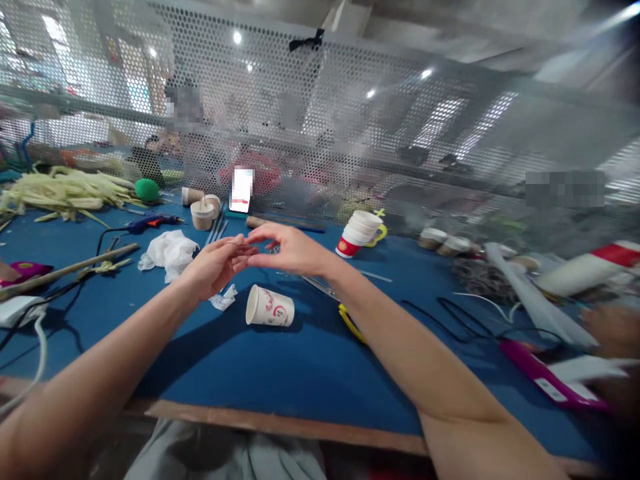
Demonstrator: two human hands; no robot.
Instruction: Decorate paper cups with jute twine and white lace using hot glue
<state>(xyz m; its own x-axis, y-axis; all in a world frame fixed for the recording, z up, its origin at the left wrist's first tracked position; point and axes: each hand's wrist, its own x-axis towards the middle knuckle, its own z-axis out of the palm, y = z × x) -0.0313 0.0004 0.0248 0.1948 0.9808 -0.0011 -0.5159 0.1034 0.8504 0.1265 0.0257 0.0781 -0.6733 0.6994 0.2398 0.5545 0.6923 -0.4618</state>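
Observation:
Above the blue table, my left hand [216, 263] and my right hand [290, 249] meet at the fingertips. The left one is turned partly palm up, its fingers stretched out. On the right one, thumb and fingers stand apart, their tips at the left fingers. I see nothing held in either hand. Below them a white paper cup [269, 308] with red print lies on its side, touched by neither hand. A crumpled white tissue [224, 298] is just left of the cup. Scissors with yellow handles [353, 324] are partly hidden under my right forearm.
Stacked paper cups [357, 235], a phone [241, 190] and a perforated metal screen [280, 100] stand at the back. On the left are a glue gun [150, 223], white cloth [170, 253], a stick [70, 272] and pale husks [70, 192]. Another person's hand [613, 330] is near a purple tool [545, 377].

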